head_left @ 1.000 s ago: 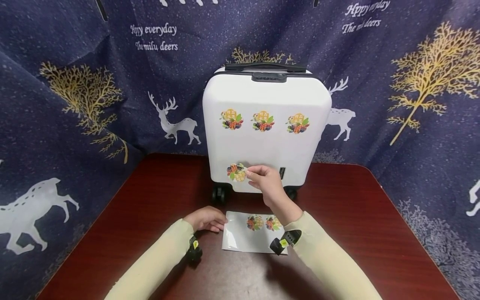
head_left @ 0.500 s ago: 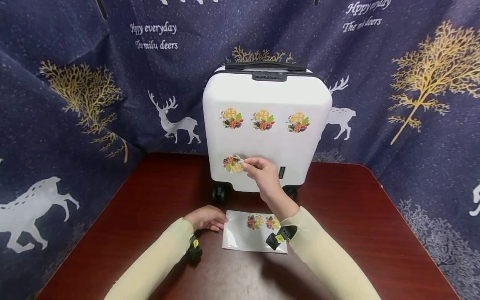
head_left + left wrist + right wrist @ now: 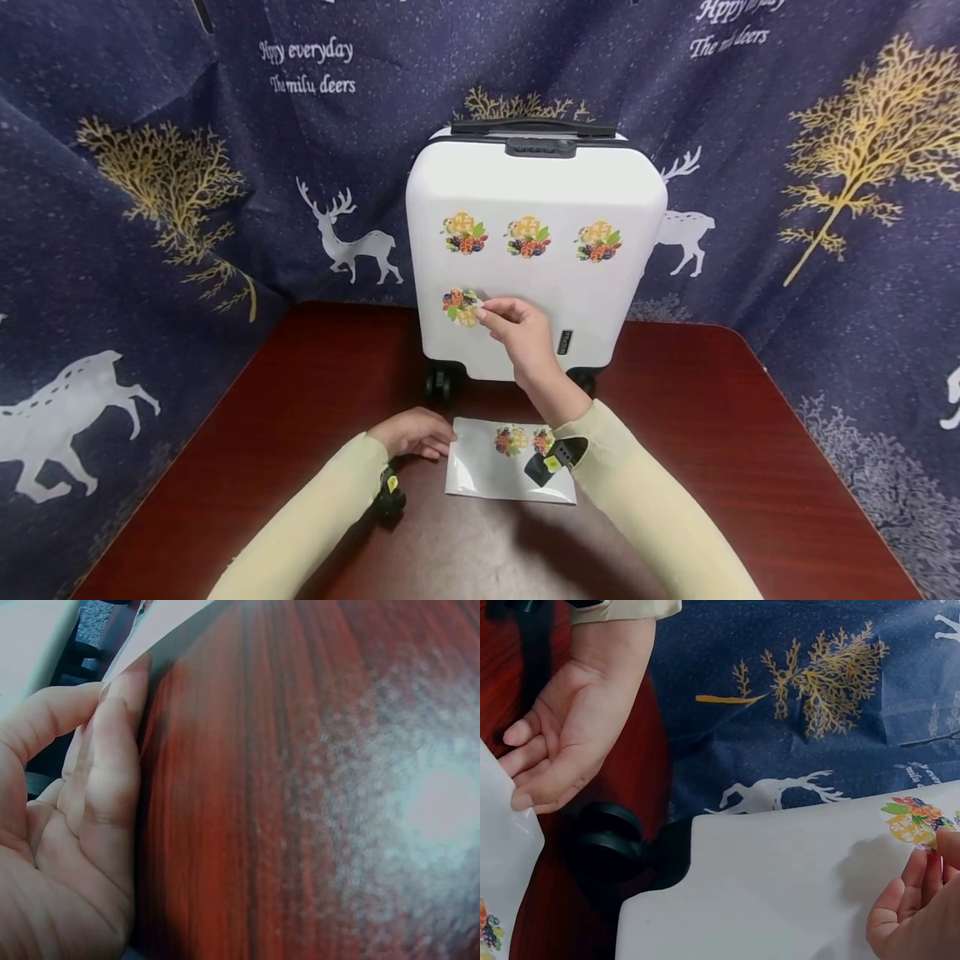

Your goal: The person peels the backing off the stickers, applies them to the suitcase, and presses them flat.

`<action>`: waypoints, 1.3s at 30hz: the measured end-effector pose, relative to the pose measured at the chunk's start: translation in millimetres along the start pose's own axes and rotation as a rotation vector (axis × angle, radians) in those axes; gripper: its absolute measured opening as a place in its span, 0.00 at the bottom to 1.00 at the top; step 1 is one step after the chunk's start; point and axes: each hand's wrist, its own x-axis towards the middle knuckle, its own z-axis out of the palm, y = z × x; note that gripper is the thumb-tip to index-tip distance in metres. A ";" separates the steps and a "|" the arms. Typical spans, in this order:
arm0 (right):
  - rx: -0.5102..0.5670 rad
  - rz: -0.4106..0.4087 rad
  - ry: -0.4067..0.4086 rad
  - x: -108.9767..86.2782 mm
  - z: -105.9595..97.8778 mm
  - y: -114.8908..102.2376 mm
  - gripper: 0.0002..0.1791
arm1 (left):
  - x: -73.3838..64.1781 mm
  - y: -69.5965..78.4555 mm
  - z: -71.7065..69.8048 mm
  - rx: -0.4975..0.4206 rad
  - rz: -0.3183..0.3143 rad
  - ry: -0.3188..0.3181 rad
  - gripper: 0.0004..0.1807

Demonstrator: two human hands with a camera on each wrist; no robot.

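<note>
In the head view my right hand (image 3: 522, 333) pinches a fruit sticker (image 3: 460, 307) by its right edge, close in front of the white suitcase (image 3: 517, 183). The sticker is turned with its berries up and its yellow part down. Its shadow falls on the shell in the right wrist view, where thumb and fingertips hold the sticker (image 3: 911, 822). My left hand (image 3: 417, 433) pinches the left edge of a glossy sticker sheet (image 3: 480, 475) on the table. Thumb and forefinger meet at the sheet's edge in the left wrist view, beside my left hand's palm (image 3: 67, 847).
Three fruit stickers, among them a middle one (image 3: 528, 237), sit in a row on the suitcase's upper front. A small black label (image 3: 565, 342) is lower right. Black wheels (image 3: 439, 383) stand on the red-brown table (image 3: 337, 367). A blue deer-print cloth (image 3: 150, 50) hangs behind.
My right hand has moved up and slightly left with the pinched sticker, along the suitcase front. The left hand has stayed at the sheet's edge.
</note>
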 end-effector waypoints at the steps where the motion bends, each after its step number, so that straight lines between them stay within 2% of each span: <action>1: -0.002 -0.008 0.005 1.1 0.5 -0.8 0.07 | 0.0 0.5 -0.1 0.001 0.003 0.000 0.06; 3: -0.001 -0.019 0.014 2.8 1.4 -2.4 0.07 | 0.1 2.0 1.6 0.001 -0.003 0.028 0.06; 10: 0.021 -0.046 0.045 6.5 2.8 -5.8 0.04 | 0.3 1.9 1.3 0.003 -0.003 0.038 0.06; 18: 0.003 -0.050 0.063 8.2 7.8 -8.9 0.06 | -4.9 2.4 -1.7 0.010 0.018 -0.006 0.05; 26: -0.005 -0.034 0.103 11.9 13.0 -12.3 0.07 | -2.6 2.2 1.2 -0.003 -0.015 0.031 0.04; 39: 0.018 -0.028 0.172 13.7 17.0 -10.8 0.09 | 2.2 -1.7 1.1 -0.007 -0.012 0.026 0.04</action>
